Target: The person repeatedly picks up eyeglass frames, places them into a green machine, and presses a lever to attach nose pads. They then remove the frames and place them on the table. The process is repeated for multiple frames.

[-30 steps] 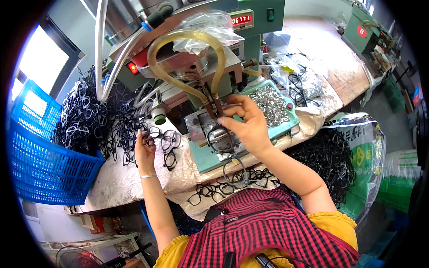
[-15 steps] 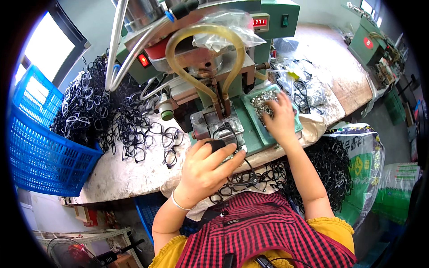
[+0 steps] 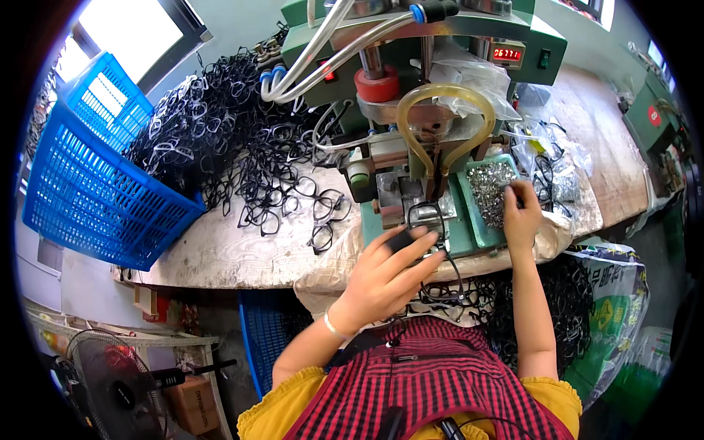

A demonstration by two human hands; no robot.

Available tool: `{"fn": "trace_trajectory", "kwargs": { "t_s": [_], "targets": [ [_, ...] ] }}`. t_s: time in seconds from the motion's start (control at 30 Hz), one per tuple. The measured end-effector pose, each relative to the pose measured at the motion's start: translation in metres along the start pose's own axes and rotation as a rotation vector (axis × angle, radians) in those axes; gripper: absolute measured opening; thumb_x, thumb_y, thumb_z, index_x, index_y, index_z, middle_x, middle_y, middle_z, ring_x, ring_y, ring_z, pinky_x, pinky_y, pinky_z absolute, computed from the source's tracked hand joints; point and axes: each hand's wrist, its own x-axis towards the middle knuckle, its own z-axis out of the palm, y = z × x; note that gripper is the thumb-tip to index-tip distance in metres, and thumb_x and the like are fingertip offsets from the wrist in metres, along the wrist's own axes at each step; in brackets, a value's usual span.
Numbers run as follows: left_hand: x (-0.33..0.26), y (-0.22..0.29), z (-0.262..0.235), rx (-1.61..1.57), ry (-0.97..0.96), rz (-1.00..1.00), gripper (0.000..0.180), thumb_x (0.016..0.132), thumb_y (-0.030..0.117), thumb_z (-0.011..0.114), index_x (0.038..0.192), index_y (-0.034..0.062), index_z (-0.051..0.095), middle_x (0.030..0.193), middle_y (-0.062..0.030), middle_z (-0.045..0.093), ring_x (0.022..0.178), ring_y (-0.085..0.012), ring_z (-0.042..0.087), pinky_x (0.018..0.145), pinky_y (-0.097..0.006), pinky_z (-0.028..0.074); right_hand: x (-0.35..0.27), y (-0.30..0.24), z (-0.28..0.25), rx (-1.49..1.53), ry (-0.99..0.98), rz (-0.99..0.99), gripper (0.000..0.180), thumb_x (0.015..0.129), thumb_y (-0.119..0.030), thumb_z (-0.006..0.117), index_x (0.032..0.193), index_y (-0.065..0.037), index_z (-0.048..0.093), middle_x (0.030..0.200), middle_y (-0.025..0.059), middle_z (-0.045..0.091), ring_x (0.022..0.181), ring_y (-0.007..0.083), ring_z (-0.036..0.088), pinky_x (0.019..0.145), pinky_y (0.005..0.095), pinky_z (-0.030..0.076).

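Observation:
A black eyeglass frame (image 3: pixel 461 281) lies tilted at the machine's metal fixture (image 3: pixel 392 210), partly under my left hand. My left hand (image 3: pixel 389 282) is closed on that frame, with a black cover on one finger; its thumb is hidden. Over the right side of a teal tray (image 3: pixel 490 240), my right hand (image 3: pixel 523 220) has its fingers drawn together. Whatever is between those fingertips is too small to make out. Small shiny metal pieces (image 3: pixel 490 185) fill much of the tray. Just above the fixture, a yellowish tube (image 3: pixel 447 89) loops down to the machine's narrow jaws.
The green press machine (image 3: pixel 546 37) stands at the back. Left of it are a large heap of black eyeglass frames (image 3: pixel 220 110) and a blue basket (image 3: pixel 110 187). More frames (image 3: pixel 546 308) lie in a sack below the table's front edge. Plastic bags (image 3: pixel 565 183) lie right of the tray.
The whole view has shifted. My right hand's fingers, spread over the metal pieces before, are now drawn together near the tray's right side. My left hand stays on the frame at the fixture.

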Motion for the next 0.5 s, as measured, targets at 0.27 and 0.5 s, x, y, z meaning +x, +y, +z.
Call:
{"fn": "trace_trajectory", "kwargs": {
  "t_s": [0.27,0.5],
  "targets": [
    [-0.063,-0.067,-0.082,0.500,0.440,-0.628,0.010,0.089,-0.001,0.070,0.097,0.0024,0.073,0.107,-0.0106,0.072,0.103,-0.0249,0.065,0.093,-0.036,0.048,-0.012,0.020,0.005,0.557,0.154,0.382,0.013,0.093,-0.003,0.067,0.105,0.001,0.067,0.093,0.0004,0.067,0.083,0.0065,0.060,0.077,0.0203,0.046],
    [-0.099,-0.177,-0.047,0.794,-0.262,-0.529,0.035,0.076,0.003,0.067,0.110,0.0115,0.069,0.094,-0.0072,0.069,0.094,-0.0299,0.060,0.086,-0.045,0.047,0.008,-0.022,0.031,0.498,0.045,0.265,0.009,0.092,-0.003,0.068,0.100,-0.001,0.070,0.089,-0.0022,0.067,0.079,0.0049,0.059,0.072,0.0205,0.046]
  ]
}}
